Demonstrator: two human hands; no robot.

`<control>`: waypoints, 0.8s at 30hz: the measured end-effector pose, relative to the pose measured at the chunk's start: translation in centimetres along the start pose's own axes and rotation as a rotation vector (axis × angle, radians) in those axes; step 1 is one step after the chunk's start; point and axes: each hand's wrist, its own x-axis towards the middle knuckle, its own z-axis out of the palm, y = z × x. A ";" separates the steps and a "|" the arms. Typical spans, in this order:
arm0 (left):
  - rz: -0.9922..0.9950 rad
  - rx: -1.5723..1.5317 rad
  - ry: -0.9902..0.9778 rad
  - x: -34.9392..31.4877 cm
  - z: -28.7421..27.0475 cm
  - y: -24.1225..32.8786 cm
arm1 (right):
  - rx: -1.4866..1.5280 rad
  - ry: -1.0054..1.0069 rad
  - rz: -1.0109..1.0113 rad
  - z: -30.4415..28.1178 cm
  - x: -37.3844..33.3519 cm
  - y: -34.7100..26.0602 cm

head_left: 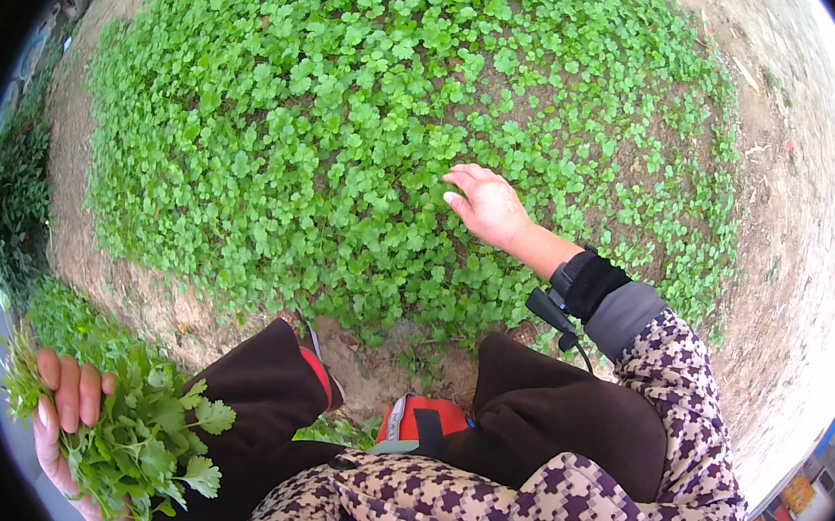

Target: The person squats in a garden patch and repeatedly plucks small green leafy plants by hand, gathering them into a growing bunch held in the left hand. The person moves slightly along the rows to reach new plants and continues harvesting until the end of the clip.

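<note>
My left hand [72, 398], at the lower left, is closed around a bunch of cilantro [135, 424]; its leaves fan out to the right and the cut or pulled ends stick out on the left. Over the middle of a dense bed of low green cilantro plants [328, 141] my right hand [486, 205] is held out, fingers apart and slightly bent. Nothing shows in it. Whether its fingertips touch the leaves below I cannot tell. A black device with a cable [556, 309] is strapped at my right wrist.
Bare soil [783, 225] borders the bed on the right, with more at my feet. A red and black object [414, 423] lies between my legs. Darker bushes [19, 172] stand at the far left. Colourful stacked items [797, 495] show at the lower right rim.
</note>
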 end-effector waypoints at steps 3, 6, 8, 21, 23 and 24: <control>0.002 -0.006 0.004 -0.2 0.0 -0.1 | 0.105 0.175 0.145 -1.3 1.7 1.6; 0.001 0.001 0.003 0.0 0.2 -0.1 | 0.015 0.231 0.198 -2.3 3.9 3.2; 0.006 0.005 0.013 0.1 0.3 -0.2 | -0.048 0.111 0.145 -2.6 4.9 4.0; -0.013 -0.009 -0.024 1.3 0.7 -0.1 | -0.313 0.061 0.360 -1.5 7.0 5.5; -0.016 0.003 -0.055 1.5 0.7 -0.1 | -0.324 0.071 0.384 -1.1 7.5 5.4; -0.018 0.020 -0.049 1.6 0.7 0.0 | -0.326 0.073 0.401 -1.0 7.7 5.4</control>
